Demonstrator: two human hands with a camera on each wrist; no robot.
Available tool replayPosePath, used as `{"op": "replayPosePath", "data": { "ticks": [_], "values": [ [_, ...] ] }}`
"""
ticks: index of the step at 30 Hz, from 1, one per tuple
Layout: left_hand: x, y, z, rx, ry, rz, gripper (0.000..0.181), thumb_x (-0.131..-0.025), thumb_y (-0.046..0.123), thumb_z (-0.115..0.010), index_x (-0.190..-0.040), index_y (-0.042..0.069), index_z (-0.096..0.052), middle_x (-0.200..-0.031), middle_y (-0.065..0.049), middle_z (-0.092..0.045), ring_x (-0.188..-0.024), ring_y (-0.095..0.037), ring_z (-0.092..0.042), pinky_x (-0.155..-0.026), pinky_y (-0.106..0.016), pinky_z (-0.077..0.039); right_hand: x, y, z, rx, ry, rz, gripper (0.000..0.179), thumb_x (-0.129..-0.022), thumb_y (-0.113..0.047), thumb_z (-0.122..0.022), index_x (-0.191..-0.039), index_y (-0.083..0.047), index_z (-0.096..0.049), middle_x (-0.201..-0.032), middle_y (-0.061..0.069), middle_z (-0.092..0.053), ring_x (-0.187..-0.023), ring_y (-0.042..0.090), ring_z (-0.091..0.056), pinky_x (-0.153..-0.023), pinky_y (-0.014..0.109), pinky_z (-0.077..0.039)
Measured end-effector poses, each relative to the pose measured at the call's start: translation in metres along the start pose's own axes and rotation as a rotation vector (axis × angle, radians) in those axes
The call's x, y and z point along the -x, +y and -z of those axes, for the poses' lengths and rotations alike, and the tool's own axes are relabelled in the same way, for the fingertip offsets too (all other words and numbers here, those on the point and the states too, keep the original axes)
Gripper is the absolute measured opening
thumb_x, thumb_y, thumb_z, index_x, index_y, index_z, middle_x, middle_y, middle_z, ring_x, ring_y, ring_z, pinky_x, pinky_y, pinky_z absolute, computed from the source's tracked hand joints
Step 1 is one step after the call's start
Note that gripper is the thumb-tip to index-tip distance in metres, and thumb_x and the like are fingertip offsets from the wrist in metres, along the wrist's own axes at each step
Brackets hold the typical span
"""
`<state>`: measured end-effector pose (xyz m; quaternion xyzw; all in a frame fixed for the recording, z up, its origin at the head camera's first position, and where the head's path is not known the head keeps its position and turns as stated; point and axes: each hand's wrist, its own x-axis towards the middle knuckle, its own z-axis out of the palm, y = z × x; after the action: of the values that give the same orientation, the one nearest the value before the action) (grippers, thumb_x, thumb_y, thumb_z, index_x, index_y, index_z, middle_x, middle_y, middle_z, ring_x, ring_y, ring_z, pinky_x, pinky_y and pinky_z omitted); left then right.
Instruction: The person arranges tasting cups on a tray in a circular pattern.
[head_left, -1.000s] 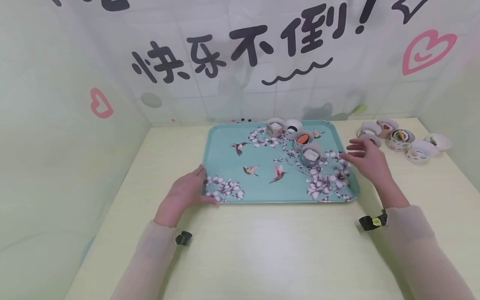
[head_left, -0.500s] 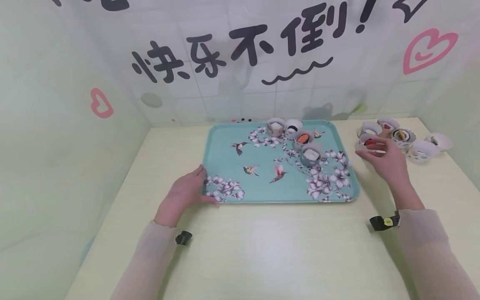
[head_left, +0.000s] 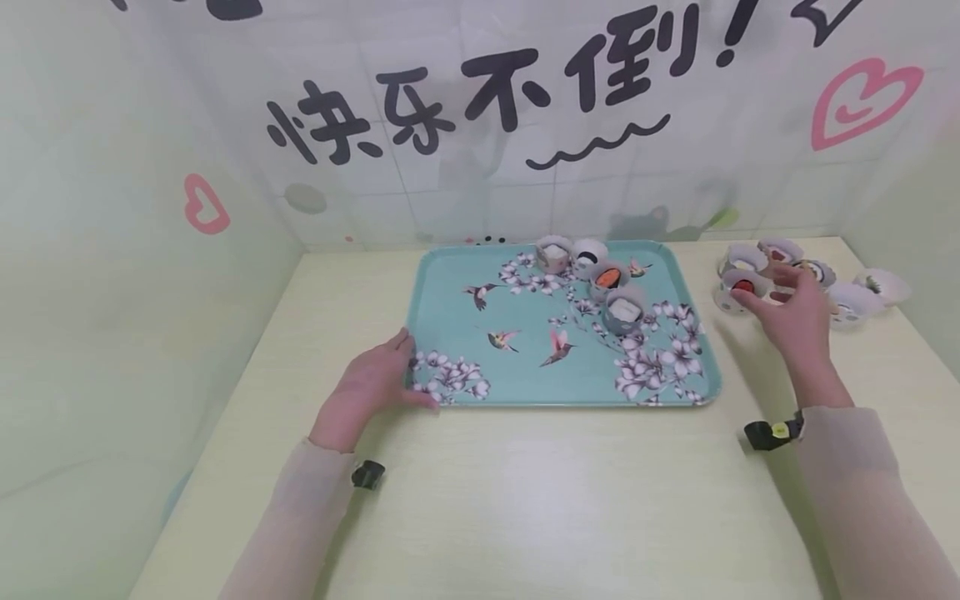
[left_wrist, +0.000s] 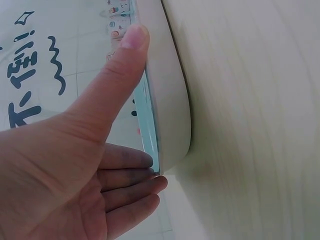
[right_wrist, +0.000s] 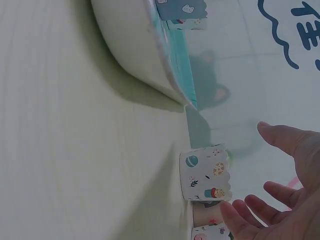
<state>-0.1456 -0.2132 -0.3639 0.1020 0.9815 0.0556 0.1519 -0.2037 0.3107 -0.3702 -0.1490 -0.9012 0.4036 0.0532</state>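
Observation:
My left hand (head_left: 369, 385) rests at the near left corner of a turquoise tray (head_left: 457, 312) printed with birds and blossoms. In the left wrist view, the thumb lies along the tray's rim and the straight fingers touch its corner. My right hand (head_left: 801, 315) hovers at a group of paper baking cups on the table's right. Its thumb is beside a cup with red filling (head_left: 726, 298), and its fingers reach over toward a cup behind. In the right wrist view, the fingers are spread apart beside a patterned cup (right_wrist: 205, 175), with nothing held.
Several paper cups stand on the tray, including one with orange filling (head_left: 607, 280) and a nearer one with white filling (head_left: 624, 312). At the far right, a white cup (head_left: 883, 286) leans over. A printed wall (head_left: 480, 200) rises behind the table (head_left: 555, 500).
My right hand has moved right from the tray's edge to above the group of cups, past the one with red filling. The left hand has stayed at the tray's corner.

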Motion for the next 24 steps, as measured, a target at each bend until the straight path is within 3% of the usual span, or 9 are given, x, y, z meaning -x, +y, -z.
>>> {"op": "replayPosePath", "data": {
  "ticks": [2, 5, 11, 14, 16, 18, 21, 24],
  "values": [
    [0.000, 0.000, 0.000, 0.004, -0.002, 0.003, 0.120, -0.067, 0.058, -0.083, -0.151, -0.009, -0.030, -0.161, -0.026, -0.025, -0.144, -0.044, -0.036, -0.113, -0.052, -0.044, -0.003, 0.000, 0.002, -0.006, -0.005, -0.003, 0.082, -0.095, -0.043, -0.062, -0.153, 0.002, -0.027, -0.155, 0.028, -0.035, -0.135, 0.048, -0.043, -0.105, 0.046, -0.048],
    [0.000, 0.001, 0.000, 0.006, -0.005, 0.005, 0.120, -0.067, 0.058, -0.083, -0.151, -0.009, -0.030, -0.162, -0.027, -0.024, -0.144, -0.045, -0.036, -0.113, -0.052, -0.044, -0.007, 0.001, 0.002, -0.009, -0.021, -0.015, 0.082, -0.096, -0.042, -0.062, -0.153, 0.004, -0.025, -0.158, 0.028, -0.031, -0.138, 0.050, -0.040, -0.113, 0.059, -0.039],
    [0.001, 0.001, 0.001, 0.002, -0.007, 0.002, 0.120, -0.067, 0.058, -0.083, -0.151, -0.009, -0.030, -0.161, -0.027, -0.025, -0.143, -0.045, -0.037, -0.112, -0.052, -0.045, -0.012, 0.003, 0.001, -0.006, -0.101, -0.051, 0.088, -0.096, -0.044, -0.061, -0.155, 0.005, -0.018, -0.159, 0.029, -0.026, -0.141, 0.049, -0.036, -0.112, 0.058, -0.040],
    [0.002, 0.002, 0.002, 0.000, -0.007, 0.003, 0.120, -0.067, 0.058, -0.083, -0.151, -0.009, -0.030, -0.161, -0.027, -0.025, -0.143, -0.045, -0.037, -0.112, -0.052, -0.045, -0.014, 0.005, 0.000, 0.008, -0.130, -0.052, 0.089, -0.096, -0.044, -0.060, -0.155, 0.007, -0.017, -0.158, 0.032, -0.027, -0.138, 0.048, -0.037, -0.098, 0.042, -0.049],
    [0.002, 0.002, 0.002, -0.003, -0.008, 0.006, 0.120, -0.067, 0.058, -0.083, -0.151, -0.009, -0.031, -0.161, -0.027, -0.026, -0.143, -0.045, -0.037, -0.112, -0.052, -0.045, -0.016, 0.006, -0.001, 0.024, -0.142, -0.051, 0.088, -0.096, -0.044, -0.060, -0.155, 0.007, -0.017, -0.156, 0.033, -0.029, -0.136, 0.046, -0.037, -0.087, 0.030, -0.045],
    [0.002, 0.002, 0.002, -0.004, -0.008, 0.007, 0.120, -0.067, 0.058, -0.083, -0.151, -0.009, -0.031, -0.161, -0.027, -0.026, -0.144, -0.044, -0.037, -0.112, -0.052, -0.045, -0.018, 0.007, -0.002, 0.038, -0.150, -0.055, 0.088, -0.096, -0.043, -0.060, -0.154, 0.007, -0.017, -0.156, 0.034, -0.029, -0.135, 0.046, -0.037, -0.084, 0.026, -0.041],
    [0.002, 0.002, 0.003, -0.004, -0.008, 0.007, 0.120, -0.067, 0.058, -0.083, -0.151, -0.009, -0.031, -0.161, -0.026, -0.026, -0.144, -0.044, -0.037, -0.113, -0.052, -0.044, -0.020, 0.006, -0.003, 0.039, -0.158, -0.069, 0.088, -0.097, -0.042, -0.059, -0.154, 0.008, -0.016, -0.155, 0.036, -0.028, -0.137, 0.047, -0.035, -0.094, 0.041, -0.046],
    [0.002, 0.002, 0.003, -0.003, -0.006, 0.006, 0.120, -0.067, 0.058, -0.083, -0.151, -0.009, -0.031, -0.161, -0.027, -0.026, -0.144, -0.044, -0.036, -0.113, -0.052, -0.044, -0.021, 0.005, -0.005, 0.034, -0.165, -0.068, 0.087, -0.097, -0.040, -0.059, -0.154, 0.010, -0.015, -0.154, 0.038, -0.027, -0.137, 0.048, -0.034, -0.108, 0.056, -0.040]
  ]
}}
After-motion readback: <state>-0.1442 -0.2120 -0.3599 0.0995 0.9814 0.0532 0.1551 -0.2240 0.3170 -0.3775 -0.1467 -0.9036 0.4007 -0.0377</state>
